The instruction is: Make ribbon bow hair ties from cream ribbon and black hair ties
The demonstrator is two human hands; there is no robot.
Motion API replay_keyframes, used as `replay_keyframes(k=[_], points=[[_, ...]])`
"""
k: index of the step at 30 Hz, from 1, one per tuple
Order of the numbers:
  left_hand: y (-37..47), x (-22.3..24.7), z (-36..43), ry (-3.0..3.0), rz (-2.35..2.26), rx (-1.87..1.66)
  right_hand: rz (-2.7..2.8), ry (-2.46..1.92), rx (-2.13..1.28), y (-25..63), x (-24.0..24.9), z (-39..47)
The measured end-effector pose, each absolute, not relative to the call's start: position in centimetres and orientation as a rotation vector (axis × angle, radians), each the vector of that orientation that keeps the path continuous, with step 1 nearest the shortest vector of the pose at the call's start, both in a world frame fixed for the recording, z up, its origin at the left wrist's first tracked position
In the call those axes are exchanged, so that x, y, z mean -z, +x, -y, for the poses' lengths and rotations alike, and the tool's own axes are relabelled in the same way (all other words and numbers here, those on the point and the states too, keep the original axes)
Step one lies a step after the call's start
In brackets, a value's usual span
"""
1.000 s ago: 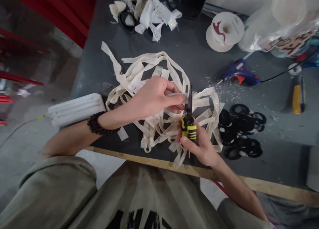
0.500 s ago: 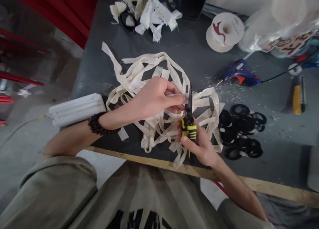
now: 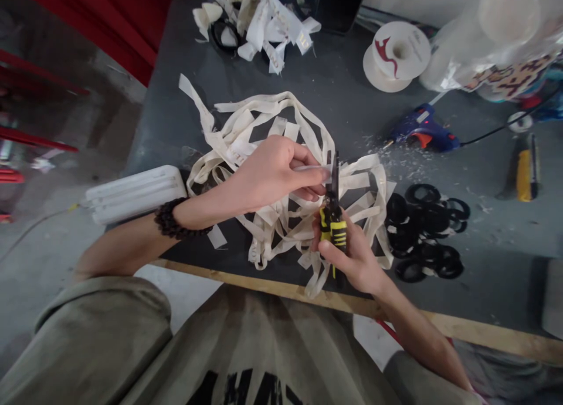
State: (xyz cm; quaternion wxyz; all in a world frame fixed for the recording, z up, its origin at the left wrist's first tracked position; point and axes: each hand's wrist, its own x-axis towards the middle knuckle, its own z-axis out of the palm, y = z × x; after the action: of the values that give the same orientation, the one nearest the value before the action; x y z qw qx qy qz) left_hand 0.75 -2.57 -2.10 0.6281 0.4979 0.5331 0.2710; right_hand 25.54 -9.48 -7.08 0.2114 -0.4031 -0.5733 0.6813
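In the middle of the table, a pinch between thumb and fingers of my left hand (image 3: 281,173) holds a short piece of white ribbon (image 3: 307,168). The ribbon's end reaches the blades of the scissors (image 3: 336,232), which have thick black-and-yellow handles. My right hand (image 3: 358,258) is wrapped around those handles, with the blades pointing away from me and slightly apart. Under both hands lies a loose tangle of cream ribbon (image 3: 308,135), some of it with printed letters. My left hand hides part of this tangle.
Black rings (image 3: 424,211) lie in a pile to the right. Behind them are a blue glue gun (image 3: 424,128) with a cord, a ribbon spool (image 3: 396,56) and a yellow utility knife (image 3: 524,173). A white case (image 3: 136,193) sits at the left edge; ribbon bows (image 3: 268,26) are heaped behind.
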Motion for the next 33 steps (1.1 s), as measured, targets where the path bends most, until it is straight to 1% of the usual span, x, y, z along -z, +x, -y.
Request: replay_keyframes(k=[5,24,33], points=[[0.76,1.97,2.59,1.145,-1.216,-0.623,1.641,-1.143,-1.847,25.47,7.1,9.42],[0.97,2.02,2.74,1.124,-1.213,-0.602,1.57,-1.117,-1.919,25.65,7.07,9.46],[0.95,1.88,2.78,1.12,-1.218,-0.598,1.604,-1.134,-1.89,25.61,7.17,9.44]])
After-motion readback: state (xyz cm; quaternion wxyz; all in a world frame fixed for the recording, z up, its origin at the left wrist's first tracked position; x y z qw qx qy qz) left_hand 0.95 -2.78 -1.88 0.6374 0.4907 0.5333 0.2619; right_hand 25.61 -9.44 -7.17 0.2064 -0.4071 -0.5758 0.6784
